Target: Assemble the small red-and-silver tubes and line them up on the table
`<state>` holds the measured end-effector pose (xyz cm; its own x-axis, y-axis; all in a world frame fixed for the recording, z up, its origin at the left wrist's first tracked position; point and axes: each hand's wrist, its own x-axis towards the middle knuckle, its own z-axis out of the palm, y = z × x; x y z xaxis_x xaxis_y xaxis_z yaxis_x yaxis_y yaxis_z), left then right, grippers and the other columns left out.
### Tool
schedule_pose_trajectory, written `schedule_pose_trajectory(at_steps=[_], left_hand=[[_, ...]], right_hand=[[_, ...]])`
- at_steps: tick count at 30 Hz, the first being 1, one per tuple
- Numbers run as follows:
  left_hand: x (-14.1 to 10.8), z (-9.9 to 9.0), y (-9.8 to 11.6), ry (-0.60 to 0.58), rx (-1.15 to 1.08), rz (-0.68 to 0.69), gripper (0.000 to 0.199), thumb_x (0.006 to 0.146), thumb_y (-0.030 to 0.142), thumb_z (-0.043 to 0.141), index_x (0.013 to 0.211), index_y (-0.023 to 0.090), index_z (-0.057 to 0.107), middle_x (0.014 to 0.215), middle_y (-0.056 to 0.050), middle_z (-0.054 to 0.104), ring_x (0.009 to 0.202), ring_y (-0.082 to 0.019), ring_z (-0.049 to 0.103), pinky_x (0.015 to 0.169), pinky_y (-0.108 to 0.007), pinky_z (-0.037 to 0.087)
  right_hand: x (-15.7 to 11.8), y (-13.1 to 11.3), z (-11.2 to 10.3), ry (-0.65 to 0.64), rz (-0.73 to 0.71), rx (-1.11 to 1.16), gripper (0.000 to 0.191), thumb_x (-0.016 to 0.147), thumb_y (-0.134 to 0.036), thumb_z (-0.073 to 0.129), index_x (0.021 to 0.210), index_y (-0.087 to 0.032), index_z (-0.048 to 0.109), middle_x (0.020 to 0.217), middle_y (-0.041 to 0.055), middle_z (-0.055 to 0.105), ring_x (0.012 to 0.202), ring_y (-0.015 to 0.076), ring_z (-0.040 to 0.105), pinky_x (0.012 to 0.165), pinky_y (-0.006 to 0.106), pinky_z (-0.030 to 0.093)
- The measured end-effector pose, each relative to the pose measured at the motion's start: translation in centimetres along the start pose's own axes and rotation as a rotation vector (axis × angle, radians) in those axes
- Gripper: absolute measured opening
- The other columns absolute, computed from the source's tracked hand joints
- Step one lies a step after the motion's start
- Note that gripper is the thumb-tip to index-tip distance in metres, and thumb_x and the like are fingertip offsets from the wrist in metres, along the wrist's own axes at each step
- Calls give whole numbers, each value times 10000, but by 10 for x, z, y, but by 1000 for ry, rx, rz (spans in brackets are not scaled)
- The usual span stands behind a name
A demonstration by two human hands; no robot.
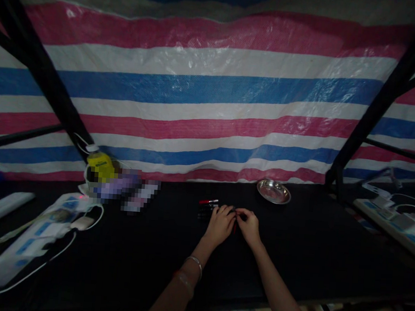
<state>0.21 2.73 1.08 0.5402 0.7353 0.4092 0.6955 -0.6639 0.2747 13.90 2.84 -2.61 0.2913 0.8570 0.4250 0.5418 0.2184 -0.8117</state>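
On the black table, my left hand (221, 223) and my right hand (248, 224) meet at their fingertips. Both have bent, closed fingers around something small and dark, mostly covered by the fingers. A thin red piece (235, 228) shows just below, between the two hands; whether it belongs to the held thing I cannot tell. Left of my left hand lies a short slim rod, red with a silvery end (208, 201). Several dark slim rods (203, 216) lie below it in a row, partly hidden by that hand.
A shiny round metal dish (273, 192) stands at the back right. Far left are a power strip (32, 243) with cables and a yellow bottle (102, 165) beside blurred-out items. Another power strip (394, 225) lies at right. Black frame posts flank a striped tarp (212, 94).
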Motion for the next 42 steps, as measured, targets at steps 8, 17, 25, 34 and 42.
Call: schedule_pose_trajectory(at_steps=[8,17,25,34,42], left_hand=[[0,1,-1,16,-8,-7,276,872,205,406,1096,243,565,1193,-44,555,1112,-205,454,947,-409,312],[-1,3,-3,17,3,11,288,875,189,392,1102,244,561,1205,-39,545,1116,-206,441,945,-410,307],[-2,3,-4,23,0,4,258,874,186,408,1072,238,564,1158,-37,561,1103,-203,451,934,-399,320],[-2,7,-7,33,23,-38,188,850,192,468,998,208,582,1121,-41,574,1097,-214,459,935,-411,329],[-2,11,-11,70,24,-40,125,838,181,491,923,197,582,1090,-36,582,1073,-212,473,924,-408,333]], right_hand=[[-2,-1,0,-46,-20,109,259,654,-145,486,833,-180,670,850,59,661,806,189,609,775,345,488],[-2,-5,-1,-51,-17,125,292,631,-119,479,848,-175,665,901,68,617,838,192,599,743,335,497],[-2,1,1,-72,-46,198,300,615,-103,495,846,-177,671,913,64,591,802,177,597,727,326,510],[1,19,-1,-58,-3,154,271,597,-139,613,852,-186,694,1017,92,548,879,209,594,775,357,515],[1,20,-11,-79,-7,32,128,597,-170,686,724,-177,701,997,108,555,911,234,586,850,388,472]])
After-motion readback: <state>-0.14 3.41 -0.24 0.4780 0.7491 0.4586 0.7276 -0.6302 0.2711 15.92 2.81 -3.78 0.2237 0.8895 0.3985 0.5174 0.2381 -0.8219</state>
